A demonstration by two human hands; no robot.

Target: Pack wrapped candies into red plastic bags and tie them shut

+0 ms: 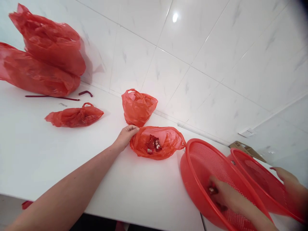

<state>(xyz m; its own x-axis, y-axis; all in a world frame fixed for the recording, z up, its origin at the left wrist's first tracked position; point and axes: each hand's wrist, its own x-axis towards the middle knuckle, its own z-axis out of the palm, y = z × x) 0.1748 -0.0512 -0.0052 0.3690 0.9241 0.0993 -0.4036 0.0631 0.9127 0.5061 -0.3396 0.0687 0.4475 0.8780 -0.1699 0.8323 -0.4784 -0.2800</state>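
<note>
My left hand (125, 137) reaches across the white table and pinches the left rim of an open red plastic bag (168, 141). The bag lies on its side with a few small red wrapped packets (153, 145) inside. My right hand (223, 194) is down inside a large red mesh basket (192, 166) at the table's right. Its fingers are closed on a small red packet (212, 190).
A second red basket (255, 176) sits behind the first, with another person's hand (286, 178) on its rim. Another red bag (137, 107) stands behind the open one. A flat bag (74, 116) and two big stuffed bags (45, 54) lie at the left, against the tiled wall.
</note>
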